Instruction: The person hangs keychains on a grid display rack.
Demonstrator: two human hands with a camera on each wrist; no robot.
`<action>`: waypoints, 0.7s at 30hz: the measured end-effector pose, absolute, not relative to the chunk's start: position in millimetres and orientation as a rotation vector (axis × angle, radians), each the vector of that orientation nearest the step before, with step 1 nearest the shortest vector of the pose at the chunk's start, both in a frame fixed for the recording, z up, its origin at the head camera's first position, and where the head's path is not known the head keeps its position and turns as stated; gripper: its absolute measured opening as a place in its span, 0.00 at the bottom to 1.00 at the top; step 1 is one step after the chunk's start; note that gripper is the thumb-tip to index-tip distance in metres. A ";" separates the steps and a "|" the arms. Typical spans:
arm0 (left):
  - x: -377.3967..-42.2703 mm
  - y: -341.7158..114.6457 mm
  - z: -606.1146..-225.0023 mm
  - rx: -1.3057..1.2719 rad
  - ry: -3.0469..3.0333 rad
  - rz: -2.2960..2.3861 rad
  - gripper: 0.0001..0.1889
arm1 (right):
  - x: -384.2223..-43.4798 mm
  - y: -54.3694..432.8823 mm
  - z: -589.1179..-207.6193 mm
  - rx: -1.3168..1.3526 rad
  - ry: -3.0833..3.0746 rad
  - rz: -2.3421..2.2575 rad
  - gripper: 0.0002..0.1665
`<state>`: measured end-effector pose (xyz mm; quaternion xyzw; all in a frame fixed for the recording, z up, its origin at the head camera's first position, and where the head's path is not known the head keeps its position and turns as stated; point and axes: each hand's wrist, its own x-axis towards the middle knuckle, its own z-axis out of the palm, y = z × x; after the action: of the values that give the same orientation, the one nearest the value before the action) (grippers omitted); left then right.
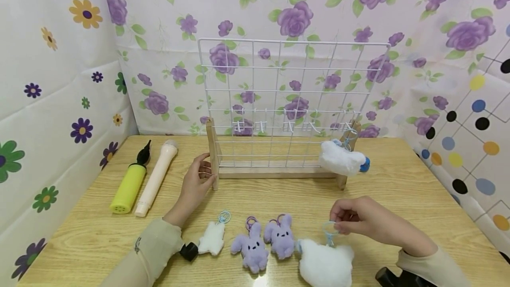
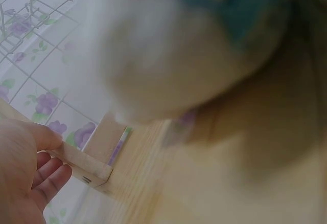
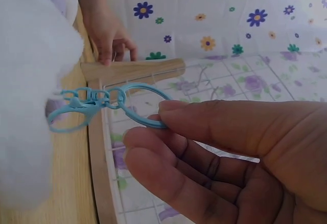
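Head view: right hand (image 1: pixel 360 216) nearly closed, thumb and index finger pinching a thin light-blue split ring (image 3: pixel 138 119); remaining fingers loosely curled. Chain and clasp join the ring to a fluffy white plush pendant (image 1: pixel 326 262), by the near edge of the wood-grain table (image 1: pixel 239 196), right of centre. Cannot tell whether its underside touches the tabletop. Left hand (image 1: pixel 197 180) grips the left end of a pale wooden stand (image 1: pixel 213 154), thumb at the front, fingers partly curled. Stand bears a white wire grid (image 1: pixel 295 42) and sits toward the far edge.

Risks (judged): pinch takes only the ring's rim, so a snag or the plush's weight could pull it free. A hard push on the grid could slide or tip the stand should the left grip loosen. The white-and-blue plush (image 1: pixel 340 158) hung at the grid's right end could be bumped.

Writing: no brand or label legible; dark mark on left sleeve (image 1: pixel 159 238) too small to read.
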<state>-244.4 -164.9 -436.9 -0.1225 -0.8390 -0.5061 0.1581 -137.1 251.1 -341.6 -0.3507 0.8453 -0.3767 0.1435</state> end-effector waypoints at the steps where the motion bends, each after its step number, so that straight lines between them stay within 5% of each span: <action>1: -244.3 -165.0 -436.8 -0.350 -2.401 -1.448 0.33 | -136.9 251.4 -340.7 -1.020 2.436 -1.089 0.05; 21: -245.9 -166.2 -439.2 -0.368 -2.389 -1.454 0.33 | -149.0 262.7 -312.9 -1.036 2.450 -1.080 0.04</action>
<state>-245.9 -166.2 -439.2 -0.1288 -0.8360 -0.5088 0.1598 -149.0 262.7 -312.9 -0.3575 0.8456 -0.3727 0.1352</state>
